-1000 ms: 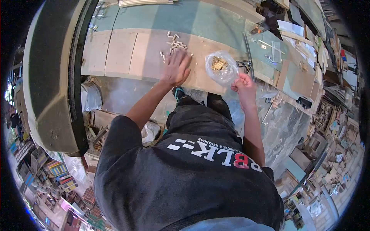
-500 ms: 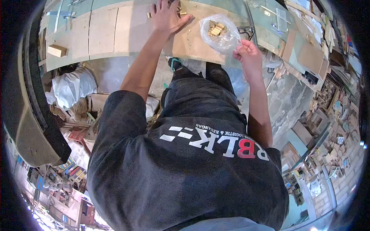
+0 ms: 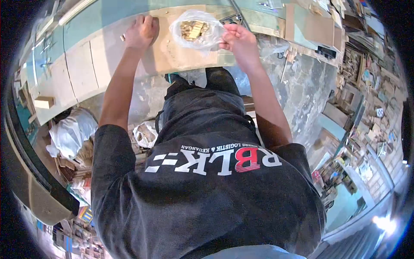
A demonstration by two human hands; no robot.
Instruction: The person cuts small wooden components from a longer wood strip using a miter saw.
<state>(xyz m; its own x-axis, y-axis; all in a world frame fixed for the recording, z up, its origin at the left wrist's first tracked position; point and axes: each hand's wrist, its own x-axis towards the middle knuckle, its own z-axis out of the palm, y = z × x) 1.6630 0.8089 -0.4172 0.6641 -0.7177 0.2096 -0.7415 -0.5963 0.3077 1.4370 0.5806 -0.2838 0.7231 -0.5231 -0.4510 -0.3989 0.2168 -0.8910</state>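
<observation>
My right hand (image 3: 239,44) pinches the right edge of a clear plastic bag (image 3: 176,38), which lies open on the workbench. Inside the bag is a heap of small gold-coloured cylinders (image 3: 195,30), some lined up side by side. To the left of the bag, my left hand (image 3: 142,33) rests low over the bench top with its fingers curled inward. One small cylinder (image 3: 123,38) shows at the outer edge of this hand. Whatever lies under the curled fingers is mostly hidden.
The workbench (image 3: 97,60) has a pale brown and green top. A rectangular wooden block (image 3: 44,102) sits near its left front edge. Cardboard pieces (image 3: 317,28) stand at the right. A white sack (image 3: 73,133) is below the bench, and scrap wood (image 3: 358,93) fills the right side.
My left hand has gone from spread fingers to curled ones over the loose cylinders. The bag's mouth is wider, with my right hand still on its edge. The whole view has shifted.
</observation>
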